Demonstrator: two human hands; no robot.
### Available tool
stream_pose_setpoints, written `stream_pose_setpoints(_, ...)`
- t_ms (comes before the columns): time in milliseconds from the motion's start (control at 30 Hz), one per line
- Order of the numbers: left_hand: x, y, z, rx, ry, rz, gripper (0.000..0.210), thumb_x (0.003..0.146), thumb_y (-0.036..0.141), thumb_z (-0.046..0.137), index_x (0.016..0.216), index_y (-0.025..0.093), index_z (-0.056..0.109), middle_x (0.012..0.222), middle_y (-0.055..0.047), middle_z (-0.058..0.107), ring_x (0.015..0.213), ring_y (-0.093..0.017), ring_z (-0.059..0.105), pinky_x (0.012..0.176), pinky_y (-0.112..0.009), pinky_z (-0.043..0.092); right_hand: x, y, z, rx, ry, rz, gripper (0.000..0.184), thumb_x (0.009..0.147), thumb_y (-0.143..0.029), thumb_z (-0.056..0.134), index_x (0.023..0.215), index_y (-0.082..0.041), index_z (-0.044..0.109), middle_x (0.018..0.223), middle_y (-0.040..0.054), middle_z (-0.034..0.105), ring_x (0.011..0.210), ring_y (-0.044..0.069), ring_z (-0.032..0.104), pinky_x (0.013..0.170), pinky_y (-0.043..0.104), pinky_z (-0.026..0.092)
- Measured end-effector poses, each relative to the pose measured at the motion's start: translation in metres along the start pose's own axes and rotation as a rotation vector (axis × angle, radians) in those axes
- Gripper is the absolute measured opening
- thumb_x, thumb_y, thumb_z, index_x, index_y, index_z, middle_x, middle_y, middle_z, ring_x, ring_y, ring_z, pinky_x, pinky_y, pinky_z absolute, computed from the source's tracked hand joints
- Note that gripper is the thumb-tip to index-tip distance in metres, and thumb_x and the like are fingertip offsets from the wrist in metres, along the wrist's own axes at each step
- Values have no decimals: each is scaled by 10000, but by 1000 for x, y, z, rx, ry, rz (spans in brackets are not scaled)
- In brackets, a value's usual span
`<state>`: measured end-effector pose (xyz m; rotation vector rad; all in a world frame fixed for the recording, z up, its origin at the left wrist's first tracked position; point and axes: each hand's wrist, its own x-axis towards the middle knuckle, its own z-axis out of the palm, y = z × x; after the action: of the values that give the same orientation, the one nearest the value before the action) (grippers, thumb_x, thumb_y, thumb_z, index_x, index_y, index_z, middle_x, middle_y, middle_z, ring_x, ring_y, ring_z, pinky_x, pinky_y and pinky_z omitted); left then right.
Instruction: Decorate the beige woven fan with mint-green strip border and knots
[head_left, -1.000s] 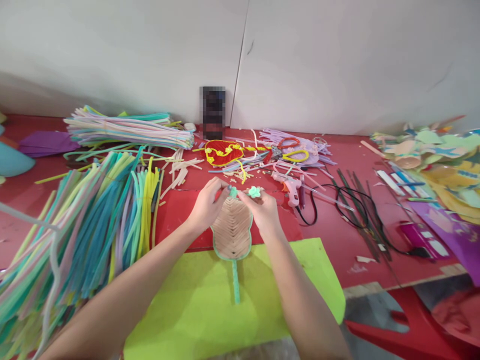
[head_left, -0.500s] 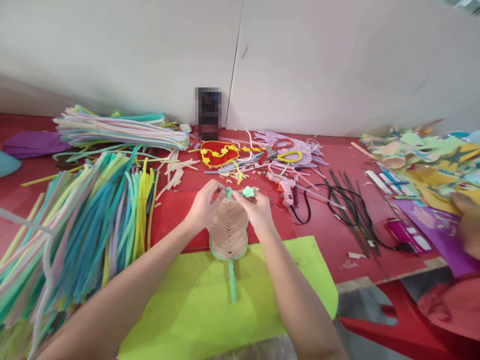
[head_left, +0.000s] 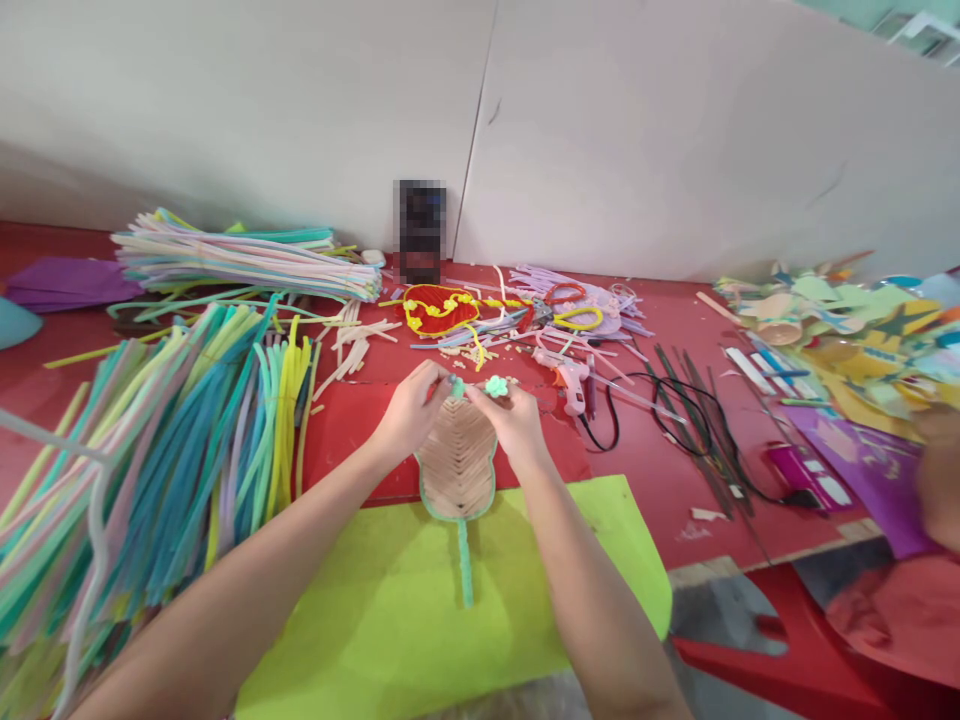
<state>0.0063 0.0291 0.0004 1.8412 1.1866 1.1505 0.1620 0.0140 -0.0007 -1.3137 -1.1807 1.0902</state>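
Observation:
A woven tan hand fan (head_left: 457, 460) with a mint-green fuzzy edge lies with its handle (head_left: 465, 565) toward me. At its far end, my left hand (head_left: 411, 418) is closed in a pinch on a small mint-green pipe cleaner piece (head_left: 457, 387). My right hand (head_left: 517, 425) is closed too, its thumb reaching toward that piece. A mint-green pipe cleaner flower (head_left: 496, 386) shows at its fingers. My fingers partly cover the fan's upper edge.
Bundles of coloured pipe cleaners (head_left: 180, 440) fill the left side. Beyond my hands lie a red-and-yellow fan (head_left: 435, 312), scissors (head_left: 574, 315) and a glue gun (head_left: 574, 380) with a black cord. A yellow-green sheet (head_left: 405, 620) lies under the fan's handle. At right, another person's arm (head_left: 941, 470) shows.
The view has shifted slightly. My hands keep nearly the same place at the fan's top, and the small green piece between them has turned a little.

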Motion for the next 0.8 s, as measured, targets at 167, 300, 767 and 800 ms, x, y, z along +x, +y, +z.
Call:
stream_pose_setpoints(167,0,2,-1,0,16,5,164,894,211,441,738,178,479,751,2,492,716,-125,469,683,-256,371,-1,-2,1,31,-13,23,272,668,-429,719,795,-191,690,824,41,734,825,208,679,788,326,505)
stream_pose_setpoints(300,0,3,0,-50,30,-34,244,924,256,383,691,185,405,679,19,424,642,-113,408,621,-249,336,-2,-4,1,72,-18,17,258,672,-409,724,819,-198,703,842,37,736,842,206,680,812,331,503)
stream_pose_setpoints(767,-1,12,-2,-34,13,-45,182,910,276,441,762,181,488,759,2,517,735,-124,487,704,-256,388,-1,-5,-4,73,-36,-11,233,682,-394,727,820,-207,703,838,37,732,841,212,678,812,344,508)
stream_pose_setpoints(800,-1,11,-2,-42,17,-47,200,918,283,424,756,182,480,745,4,510,718,-121,482,690,-253,387,-1,-5,-4,81,-43,-10,228,685,-389,725,824,-210,703,837,35,732,837,210,679,806,341,509)
